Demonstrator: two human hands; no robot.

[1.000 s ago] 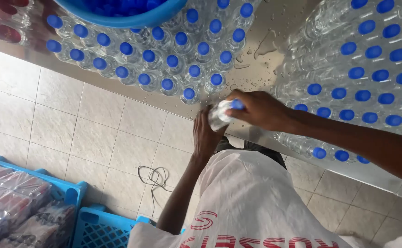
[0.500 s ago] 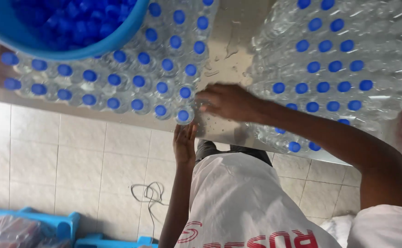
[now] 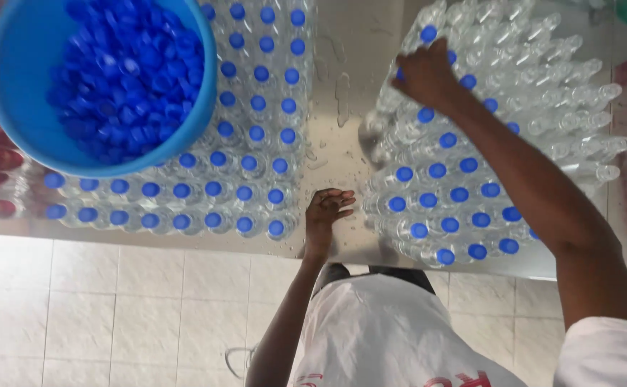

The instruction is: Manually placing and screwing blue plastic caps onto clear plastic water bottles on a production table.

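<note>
Two hazards: my right hand [image 3: 426, 72], clenched over the far bottles [image 3: 471, 143], could topple neighbours; my left hand [image 3: 325, 213] rests released on the wet surface [image 3: 342, 86].

Clear bottles [image 3: 464, 172] – blue-capped, apparently upright – packed together

The left hand [image 3: 325, 212] sits low near the body at about six o'clock, palm down, fingers loosely curled and pointing toward two o'clock, holding nothing that shows. Its forearm runs straight back down toward seven o'clock, thin and nearly vertical in view. The right hand [image 3: 424, 74] reaches far out toward one o'clock with the arm almost fully stretched, knuckles up and fingers bent downward; whether they are closed on anything cannot be told.
</note>
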